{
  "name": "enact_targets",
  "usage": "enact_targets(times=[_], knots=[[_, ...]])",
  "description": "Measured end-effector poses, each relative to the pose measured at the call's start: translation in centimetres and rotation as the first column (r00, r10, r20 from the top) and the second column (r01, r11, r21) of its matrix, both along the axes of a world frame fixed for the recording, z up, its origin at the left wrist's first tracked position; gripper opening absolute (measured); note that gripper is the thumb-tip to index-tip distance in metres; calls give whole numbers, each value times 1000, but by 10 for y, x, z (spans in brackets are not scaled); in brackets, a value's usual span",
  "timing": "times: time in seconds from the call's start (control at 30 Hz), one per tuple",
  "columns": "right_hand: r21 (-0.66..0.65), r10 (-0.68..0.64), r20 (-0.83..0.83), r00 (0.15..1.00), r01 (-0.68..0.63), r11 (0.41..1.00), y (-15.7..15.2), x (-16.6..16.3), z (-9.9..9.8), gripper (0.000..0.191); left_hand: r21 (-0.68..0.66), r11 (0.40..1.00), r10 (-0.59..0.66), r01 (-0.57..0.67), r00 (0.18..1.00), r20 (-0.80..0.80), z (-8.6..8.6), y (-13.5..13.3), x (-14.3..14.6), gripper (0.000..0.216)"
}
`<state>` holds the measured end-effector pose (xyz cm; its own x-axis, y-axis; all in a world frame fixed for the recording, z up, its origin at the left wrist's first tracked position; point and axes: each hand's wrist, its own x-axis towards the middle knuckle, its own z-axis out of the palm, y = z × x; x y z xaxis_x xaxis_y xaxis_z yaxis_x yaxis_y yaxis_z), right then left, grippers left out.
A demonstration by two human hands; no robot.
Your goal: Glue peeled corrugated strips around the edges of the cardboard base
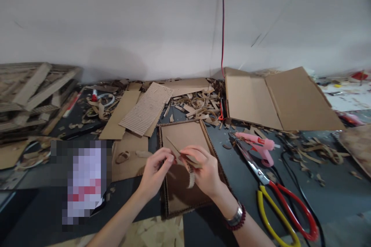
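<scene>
Both hands are over a shallow cardboard tray (185, 200) with raised corrugated edges, lying on the dark table. My right hand (204, 168) is closed on a narrow cardboard strip (190, 177), whose curled end hangs below the fingers. A thin straight part (172, 143) juts up and left between the hands; I cannot tell whether it belongs to the same strip. My left hand (158, 168) has thumb and fingertips pinched together close to it, and what lies between them is hidden.
Scissors (262, 177) with red and yellow handles and a pink glue gun (257, 144) lie to the right. Behind stand an opened cardboard box (252, 96) and corrugated sheets (147, 108). Scraps (199, 106) litter the table. A blurred-out object (85, 181) is at left.
</scene>
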<state>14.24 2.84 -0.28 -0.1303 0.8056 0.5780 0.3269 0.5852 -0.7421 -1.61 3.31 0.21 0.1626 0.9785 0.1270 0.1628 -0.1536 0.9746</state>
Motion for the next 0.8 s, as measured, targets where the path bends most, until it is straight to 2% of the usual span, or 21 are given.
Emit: enact_targets(times=[0.07, 0.27, 0.37, 0.43, 0.53, 0.6, 0.8], knots=[[-60, 71, 7, 997, -71, 996, 0, -2, 1, 34, -94, 994, -46, 51, 997, 55, 0, 1, 2, 32], [-229, 237, -54, 970, -243, 943, -2, -2, 11, 52, -186, 982, 72, -45, 988, 139, -2, 4, 5, 29], [-308, 292, -151, 944, -326, 894, -2, 0, 13, 48, -223, 973, 103, -61, 977, 184, -1, 4, 6, 25], [-347, 236, -178, 955, -285, 893, -1, -1, 11, 35, -243, 968, 117, -65, 971, 207, -1, 4, 7, 23], [-364, 88, -140, 986, -134, 922, 2, -4, 6, 14, -267, 961, 137, -73, 963, 231, -2, 5, 6, 22], [-360, 41, -105, 994, -77, 930, 4, -5, 5, 10, -273, 958, 152, -82, 958, 244, -4, 6, 5, 22], [-307, 47, -10, 999, -48, 951, 4, -5, 7, 8, -272, 955, 190, -119, 949, 250, -6, 7, 4, 22]])
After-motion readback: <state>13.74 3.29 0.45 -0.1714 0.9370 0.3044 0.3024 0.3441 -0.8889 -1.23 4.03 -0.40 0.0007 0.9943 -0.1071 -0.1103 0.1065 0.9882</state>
